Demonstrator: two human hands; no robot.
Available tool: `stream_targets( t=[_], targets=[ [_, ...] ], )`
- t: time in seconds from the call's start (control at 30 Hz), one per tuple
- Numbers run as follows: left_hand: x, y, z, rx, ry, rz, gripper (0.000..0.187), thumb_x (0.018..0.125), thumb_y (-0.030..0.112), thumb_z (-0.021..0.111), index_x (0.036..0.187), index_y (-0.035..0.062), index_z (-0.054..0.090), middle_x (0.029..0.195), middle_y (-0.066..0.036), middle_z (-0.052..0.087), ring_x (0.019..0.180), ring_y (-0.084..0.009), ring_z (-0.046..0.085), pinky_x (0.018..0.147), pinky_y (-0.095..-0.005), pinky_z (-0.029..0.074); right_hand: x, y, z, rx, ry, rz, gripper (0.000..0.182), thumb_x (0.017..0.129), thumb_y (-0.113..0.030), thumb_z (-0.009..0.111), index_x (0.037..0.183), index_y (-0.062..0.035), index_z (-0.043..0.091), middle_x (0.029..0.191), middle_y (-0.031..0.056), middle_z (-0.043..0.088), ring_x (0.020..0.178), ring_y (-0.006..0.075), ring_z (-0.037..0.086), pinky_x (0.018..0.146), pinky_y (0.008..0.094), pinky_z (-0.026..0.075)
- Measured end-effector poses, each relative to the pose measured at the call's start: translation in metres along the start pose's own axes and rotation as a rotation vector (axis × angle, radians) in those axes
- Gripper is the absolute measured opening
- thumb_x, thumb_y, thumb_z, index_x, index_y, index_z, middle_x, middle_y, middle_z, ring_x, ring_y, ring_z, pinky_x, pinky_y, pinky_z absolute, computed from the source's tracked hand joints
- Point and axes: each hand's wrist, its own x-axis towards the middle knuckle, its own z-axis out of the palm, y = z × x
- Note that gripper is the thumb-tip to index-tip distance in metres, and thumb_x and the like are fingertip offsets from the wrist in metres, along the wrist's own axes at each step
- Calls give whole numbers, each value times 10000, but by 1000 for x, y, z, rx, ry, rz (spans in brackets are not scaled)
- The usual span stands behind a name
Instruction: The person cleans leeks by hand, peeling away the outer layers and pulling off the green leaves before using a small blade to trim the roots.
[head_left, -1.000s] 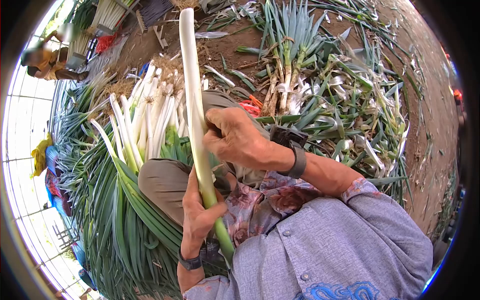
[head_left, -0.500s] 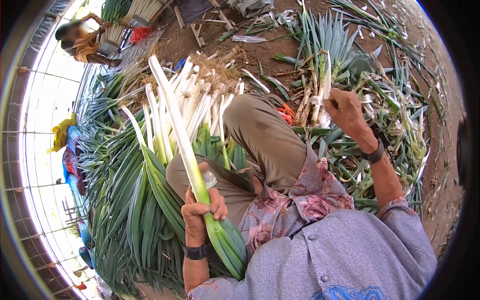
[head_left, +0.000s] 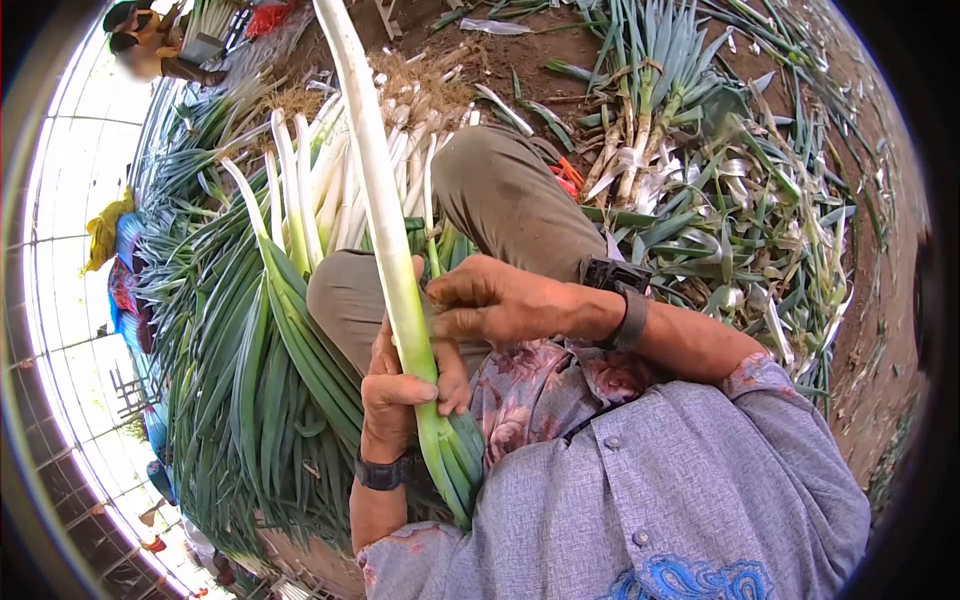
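A long leek [head_left: 385, 220] slants up across my view, its white shaft at the top and its green leaves down by my shirt. My left hand [head_left: 408, 392] is wrapped round its pale green part, thumb across the front. At the right side of the shaft, a little above the left hand, is my right hand [head_left: 510, 300]. Its fingers are bent in a pinch against the leek's edge; the exact spot they grip is partly hidden. Beyond my knees lies a heap of leeks [head_left: 330, 190] with white shafts and roots pointing away from me.
Peeled leek leaves [head_left: 740, 250] are strewn over the soil to my right. A tied bundle of leeks [head_left: 645, 110] lies among them. Green leek tops [head_left: 270, 400] spread to my left. Another person [head_left: 145, 40] is at the far upper left, near a wire mesh wall [head_left: 75, 280].
My right hand has come from the leaf pile on the right, where it held a pale strip, to the leek. That strip has left the hand. The left hand keeps its hold.
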Motion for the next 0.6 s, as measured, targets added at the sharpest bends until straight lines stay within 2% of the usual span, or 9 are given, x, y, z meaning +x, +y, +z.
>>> stream_targets(
  t=[0.07,0.13,0.17,0.23,0.27,0.3,0.4,0.5,0.6],
  targets=[
    [2,-1,3,-27,-11,-46,1033,576,93,646,1502,171,192,574,-102,472,437,-190,453,476,-321,445,-9,-13,-5,207,13,16,263,913,-241,608,862,15,642,610,-16,533,427,55,472,380,209,376],
    [9,-3,1,44,-54,-82,1052,564,80,656,1503,180,192,569,-95,470,440,-184,456,483,-314,442,-30,-48,-21,215,75,54,188,894,-189,613,878,-5,648,633,7,553,432,73,506,384,215,410],
    [12,-5,0,75,-74,-96,1062,558,73,661,1504,185,193,567,-91,470,442,-182,457,487,-310,440,-44,-65,-23,486,243,-98,156,866,-165,618,870,-11,646,669,33,568,420,91,524,378,214,427],
    [18,-7,0,89,-70,-79,1080,543,82,657,1507,190,182,553,-94,456,412,-199,465,450,-344,453,-66,-73,-75,386,228,-583,147,890,-155,568,921,-14,592,722,15,525,458,73,474,405,229,473],
    [18,-8,-2,67,-65,-85,1079,544,80,657,1507,191,181,555,-93,459,415,-197,470,452,-342,454,-85,-94,-96,590,196,-560,144,910,-160,542,950,-24,569,707,-19,468,473,49,423,423,237,483],
    [18,-8,-3,45,-55,-90,1079,545,79,656,1507,192,181,556,-93,462,418,-196,474,454,-339,455,-90,-117,-115,392,12,-623,168,996,-213,422,939,-85,516,660,-35,378,424,102,386,428,255,480],
    [18,-6,-4,67,-54,-97,1076,550,80,659,1506,182,175,555,-89,462,423,-190,480,457,-332,455,-117,-124,-127,239,383,-663,191,982,-231,475,880,-80,532,636,-23,405,437,92,419,423,244,475],
    [16,-4,0,120,-41,-92,1061,555,85,663,1499,166,186,560,-91,471,428,-185,480,463,-321,459,-113,-91,-134,-342,833,-510,187,948,-207,542,828,-64,549,631,23,483,469,123,493,440,257,481],
    [16,-4,3,250,-18,-95,1048,557,86,665,1492,153,196,570,-94,491,436,-177,483,472,-302,462,-88,-63,-130,-1361,660,-173,130,875,-155,593,843,-28,589,776,126,611,540,200,582,443,293,471]
  ],
)
